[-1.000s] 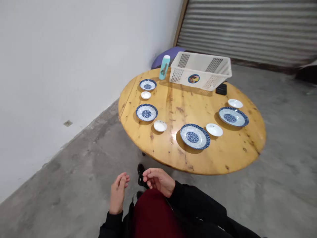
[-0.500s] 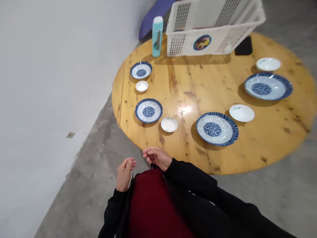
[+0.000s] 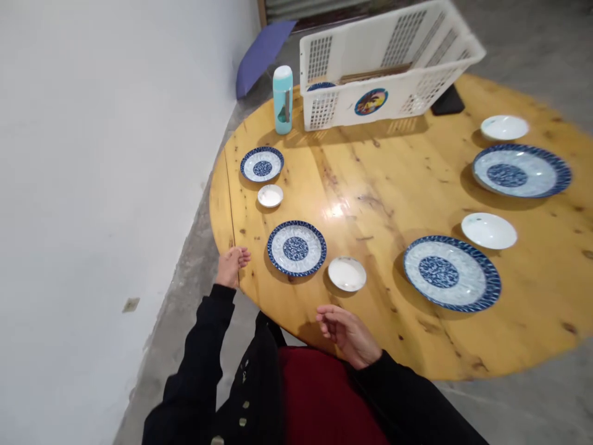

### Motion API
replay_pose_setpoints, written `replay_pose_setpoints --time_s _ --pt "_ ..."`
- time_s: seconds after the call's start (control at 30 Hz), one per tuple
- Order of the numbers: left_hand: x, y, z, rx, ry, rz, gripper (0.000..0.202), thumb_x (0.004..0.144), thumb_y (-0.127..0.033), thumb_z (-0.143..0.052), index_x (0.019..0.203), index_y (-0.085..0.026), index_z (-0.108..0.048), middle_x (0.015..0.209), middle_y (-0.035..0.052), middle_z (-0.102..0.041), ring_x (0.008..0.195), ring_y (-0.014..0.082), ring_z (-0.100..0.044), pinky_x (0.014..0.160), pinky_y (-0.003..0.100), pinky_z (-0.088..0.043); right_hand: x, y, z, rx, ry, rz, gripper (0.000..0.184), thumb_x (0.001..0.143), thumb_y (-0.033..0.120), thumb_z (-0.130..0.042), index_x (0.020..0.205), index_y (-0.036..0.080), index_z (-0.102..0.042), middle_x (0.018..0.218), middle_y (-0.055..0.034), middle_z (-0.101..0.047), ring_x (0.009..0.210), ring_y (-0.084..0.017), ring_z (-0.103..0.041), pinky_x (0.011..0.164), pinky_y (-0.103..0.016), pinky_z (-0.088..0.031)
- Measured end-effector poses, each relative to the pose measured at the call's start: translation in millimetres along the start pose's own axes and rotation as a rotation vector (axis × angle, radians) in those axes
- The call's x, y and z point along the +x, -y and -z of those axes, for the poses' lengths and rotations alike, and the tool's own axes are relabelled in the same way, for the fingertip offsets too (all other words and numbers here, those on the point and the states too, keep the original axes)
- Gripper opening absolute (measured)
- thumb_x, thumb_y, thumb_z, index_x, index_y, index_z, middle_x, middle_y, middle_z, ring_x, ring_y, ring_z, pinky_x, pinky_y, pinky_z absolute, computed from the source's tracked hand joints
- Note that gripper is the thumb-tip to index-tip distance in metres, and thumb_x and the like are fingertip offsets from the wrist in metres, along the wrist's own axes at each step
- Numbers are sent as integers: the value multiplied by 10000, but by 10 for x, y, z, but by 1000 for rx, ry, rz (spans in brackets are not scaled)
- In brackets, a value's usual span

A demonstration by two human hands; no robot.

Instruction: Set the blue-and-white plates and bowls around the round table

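Observation:
My left hand (image 3: 233,266) hovers by the table's left edge, fingers loosely curled and apart, holding nothing. It is nearest to a blue-rimmed plate (image 3: 296,248). Just right of that plate sits a small white bowl (image 3: 347,274). My right hand (image 3: 348,334) is over the front table edge below this bowl, its fingers half bent with nothing in them. Farther back on the left are another blue-rimmed plate (image 3: 262,164) and a small white bowl (image 3: 270,196). To the right lie two larger blue-rimmed plates, one near (image 3: 452,273) and one far (image 3: 521,172).
The round wooden table (image 3: 389,185) also bears white bowls at right, one nearer (image 3: 488,231) and one farther (image 3: 504,128). At the back stand a white plastic basket (image 3: 333,112), a turquoise bottle (image 3: 282,102) and a black flat object (image 3: 448,102). A wall (image 3: 102,154) runs along the left.
The view has shifted closer to the table. My left hand has moved forward to the table's left edge; my right hand has moved right, over the front edge. The dishes appear unmoved.

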State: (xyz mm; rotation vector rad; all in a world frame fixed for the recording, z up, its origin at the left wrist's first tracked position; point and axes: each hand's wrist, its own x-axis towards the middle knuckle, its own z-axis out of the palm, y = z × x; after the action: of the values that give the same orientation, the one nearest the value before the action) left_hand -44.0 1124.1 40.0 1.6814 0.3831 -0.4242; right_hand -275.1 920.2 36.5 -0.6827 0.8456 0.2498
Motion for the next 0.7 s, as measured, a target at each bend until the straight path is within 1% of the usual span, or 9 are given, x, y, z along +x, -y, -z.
replay_pose_setpoints --time_s 0.07,0.17,0.23,0.33,0.4,0.5,0.6,0.7 --pt "579 -261 -40 1 32 -6 226 948 -251 -512 856 -97 -651 759 81 -678 660 112 -624 648 252 -449 101 -4 -134 51 -99 51 267 571 291 -818 784 165 -719 742 -41 -690 566 -118 -558 525 -244 -442" --pt "1361 -598 -163 8 78 -7 233 936 -294 -554 849 -94 -637 741 68 -672 649 109 -618 617 233 -442 219 -40 -374 146 -228 79 297 551 301 -842 794 176 -725 757 -40 -695 581 -123 -572 524 -242 -468" --pt "1808 -772 -275 14 96 -2 253 914 -339 -604 832 -101 -619 722 64 -664 636 113 -610 599 232 -439 264 -89 -516 210 -302 76 315 537 306 -856 802 185 -736 770 -39 -701 591 -120 -579 530 -234 -487" --pt "2363 -951 -477 55 113 -11 299 926 -384 -597 824 -104 -582 732 73 -659 639 115 -607 608 241 -443 286 -199 -650 269 -387 55 327 543 315 -869 823 196 -747 799 -44 -710 625 -125 -602 555 -231 -518" --pt "2658 -1026 -619 131 135 -36 339 958 -402 -540 837 -87 -565 776 96 -669 680 122 -630 651 254 -461 290 -286 -690 299 -445 70 320 559 329 -867 831 210 -747 813 -42 -709 642 -132 -614 562 -235 -532" --pt "2993 -1105 -805 267 179 -70 385 987 -414 -455 850 -66 -546 852 136 -685 752 135 -663 709 281 -495 318 -402 -721 345 -540 115 312 556 337 -862 825 235 -742 807 -37 -699 629 -137 -611 546 -246 -535" --pt "3200 -1175 -926 359 207 -88 322 1000 -348 -407 853 -78 -504 918 164 -693 820 141 -683 753 297 -525 377 -453 -782 364 -600 138 277 566 338 -842 810 254 -741 812 -63 -699 626 -167 -618 541 -287 -542" --pt "3294 -1234 -1007 412 225 -109 233 985 -237 -400 829 -74 -456 965 193 -686 897 168 -691 816 326 -533 425 -420 -914 384 -644 163 235 579 340 -823 779 250 -739 804 -95 -698 617 -197 -614 530 -325 -534"
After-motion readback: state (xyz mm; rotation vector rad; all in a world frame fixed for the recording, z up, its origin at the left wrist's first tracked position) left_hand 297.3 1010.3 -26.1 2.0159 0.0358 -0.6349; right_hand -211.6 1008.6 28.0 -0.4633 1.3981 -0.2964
